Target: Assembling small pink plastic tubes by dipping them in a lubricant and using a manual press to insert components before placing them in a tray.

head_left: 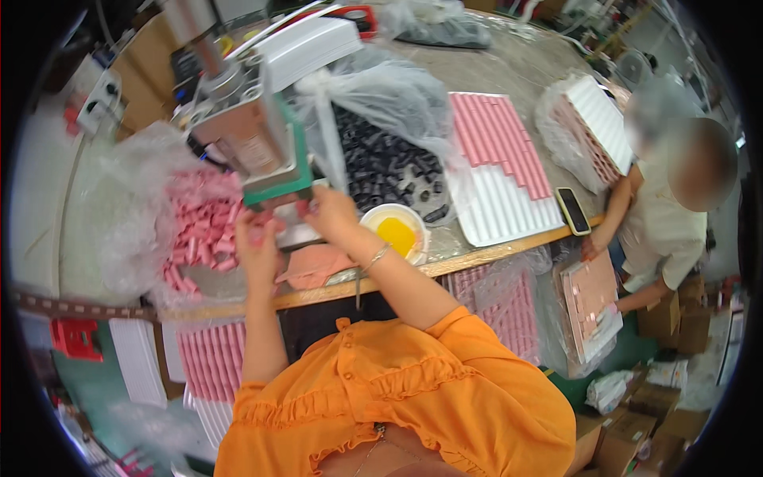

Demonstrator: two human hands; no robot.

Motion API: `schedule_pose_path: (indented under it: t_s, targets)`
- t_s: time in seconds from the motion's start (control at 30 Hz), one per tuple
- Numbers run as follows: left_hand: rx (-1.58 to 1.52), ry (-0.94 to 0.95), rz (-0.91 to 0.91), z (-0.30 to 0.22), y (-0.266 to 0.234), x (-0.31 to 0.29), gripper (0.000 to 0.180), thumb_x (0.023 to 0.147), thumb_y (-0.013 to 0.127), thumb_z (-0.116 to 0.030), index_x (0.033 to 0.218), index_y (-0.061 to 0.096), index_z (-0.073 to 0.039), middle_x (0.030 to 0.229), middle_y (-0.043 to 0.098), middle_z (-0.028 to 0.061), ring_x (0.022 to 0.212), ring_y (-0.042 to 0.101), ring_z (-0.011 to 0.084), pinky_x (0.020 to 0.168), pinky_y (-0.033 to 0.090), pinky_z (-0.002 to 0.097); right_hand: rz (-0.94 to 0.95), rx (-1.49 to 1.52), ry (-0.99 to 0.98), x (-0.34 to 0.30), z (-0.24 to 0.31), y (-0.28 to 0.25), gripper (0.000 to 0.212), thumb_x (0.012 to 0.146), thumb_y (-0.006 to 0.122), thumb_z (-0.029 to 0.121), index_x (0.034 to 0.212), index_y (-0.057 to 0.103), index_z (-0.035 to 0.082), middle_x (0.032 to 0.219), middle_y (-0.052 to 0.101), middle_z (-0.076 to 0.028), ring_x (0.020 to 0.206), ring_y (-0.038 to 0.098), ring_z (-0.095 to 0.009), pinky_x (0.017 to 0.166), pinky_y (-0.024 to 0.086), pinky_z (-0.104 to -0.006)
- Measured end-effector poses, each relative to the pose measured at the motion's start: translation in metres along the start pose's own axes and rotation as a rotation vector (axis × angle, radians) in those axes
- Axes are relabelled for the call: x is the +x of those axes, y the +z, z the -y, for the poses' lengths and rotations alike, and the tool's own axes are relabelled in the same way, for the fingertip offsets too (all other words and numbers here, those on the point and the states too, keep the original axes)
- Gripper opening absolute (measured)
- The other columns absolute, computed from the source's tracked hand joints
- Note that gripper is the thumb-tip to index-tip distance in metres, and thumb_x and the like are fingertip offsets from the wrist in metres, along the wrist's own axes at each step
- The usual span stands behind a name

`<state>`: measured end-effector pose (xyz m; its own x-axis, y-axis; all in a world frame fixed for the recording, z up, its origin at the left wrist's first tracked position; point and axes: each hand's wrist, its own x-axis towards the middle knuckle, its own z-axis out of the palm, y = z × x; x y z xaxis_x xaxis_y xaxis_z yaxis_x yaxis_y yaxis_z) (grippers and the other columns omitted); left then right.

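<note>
Both my hands are at the front of a bench press with a green frame [278, 187]. My left hand [258, 242] is below its left side, fingers bent round what looks like a small pink tube piece. On the right, my right hand [332, 215] pinches at the press's lower edge; the fingertips and whatever they hold are hard to make out. A heap of short pink tube pieces [203, 226] lies in clear plastic left of my left hand. Right of the press, an open clear bag holds black tubular parts [377, 163]. A white bowl with yellow contents [395, 233] stands beside my right wrist.
A white ribbed tray [505, 211], partly filled with pink tubes, lies on the bench's right, with a phone [572, 211] beside it. A salmon-coloured flat piece [318, 266] sits near the wooden bench edge [453, 266]. At the right, another person [660, 215] handles a stacked tray.
</note>
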<state>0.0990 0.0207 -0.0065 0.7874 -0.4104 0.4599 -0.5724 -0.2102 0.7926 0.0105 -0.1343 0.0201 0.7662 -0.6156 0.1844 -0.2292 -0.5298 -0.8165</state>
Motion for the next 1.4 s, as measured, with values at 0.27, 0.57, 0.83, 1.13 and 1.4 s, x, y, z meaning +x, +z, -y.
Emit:
schedule_pose_path:
  t_s: [0.27, 0.57, 0.83, 1.13, 1.4]
  targets:
    - [-1.005, -0.648, 0.155, 0.005, -0.047, -0.058, 0.049, 0.095, 0.061, -0.033, 0.137, 0.042, -0.014, 0.116, 0.056, 0.0075, 0.101, 0.058, 0.0177, 0.068, 0.053, 0.0296, -0.021, -0.058, -0.156, 0.008, -0.043, 0.066, 0.034, 0.075, 0.071, 0.026, 0.102, 0.064, 0.007, 0.095, 0.064, -0.016, 0.091, 0.063, -0.037, 0.076, 0.049, -0.0467]
    - [-0.803, -0.639, 0.774, -0.041, -0.037, -0.077, 0.076, 0.084, 0.075, -0.034, 0.143, 0.036, -0.008, 0.113, 0.057, 0.0062, 0.098, 0.059, 0.0134, 0.069, 0.050, 0.0197, 0.263, 0.264, -0.131, -0.081, -0.020, -0.077, 0.049, 0.068, 0.080, 0.029, 0.106, 0.065, 0.004, 0.082, 0.064, -0.013, 0.081, 0.065, -0.032, 0.069, 0.050, -0.0401]
    - [-0.728, -0.584, 1.105, -0.117, 0.002, -0.075, 0.080, 0.081, 0.079, -0.032, 0.143, 0.035, -0.007, 0.112, 0.057, 0.0076, 0.094, 0.060, 0.0153, 0.068, 0.051, 0.0209, 0.435, 0.586, -0.117, -0.125, -0.023, -0.112, 0.021, 0.072, 0.073, 0.016, 0.087, 0.071, 0.002, 0.079, 0.070, -0.011, 0.074, 0.067, -0.024, 0.069, 0.051, -0.0337]
    - [-0.668, -0.414, 0.969, -0.153, 0.007, -0.094, 0.061, 0.087, 0.072, -0.026, 0.136, 0.044, -0.005, 0.110, 0.057, 0.0089, 0.085, 0.058, 0.0150, 0.067, 0.049, 0.0215, 0.478, 0.514, -0.245, -0.132, -0.023, -0.121, 0.017, 0.076, 0.070, 0.017, 0.089, 0.071, 0.005, 0.079, 0.070, -0.008, 0.072, 0.067, -0.025, 0.068, 0.051, -0.0338]
    - [-0.512, -0.260, 0.886, -0.150, 0.011, -0.091, 0.063, 0.086, 0.072, -0.017, 0.140, 0.042, -0.004, 0.120, 0.053, 0.0109, 0.092, 0.057, 0.0178, 0.075, 0.048, 0.0249, 0.296, 0.291, -0.208, -0.137, -0.026, -0.114, 0.017, 0.075, 0.072, 0.023, 0.083, 0.071, 0.008, 0.075, 0.069, -0.010, 0.071, 0.067, -0.029, 0.064, 0.050, -0.0390]
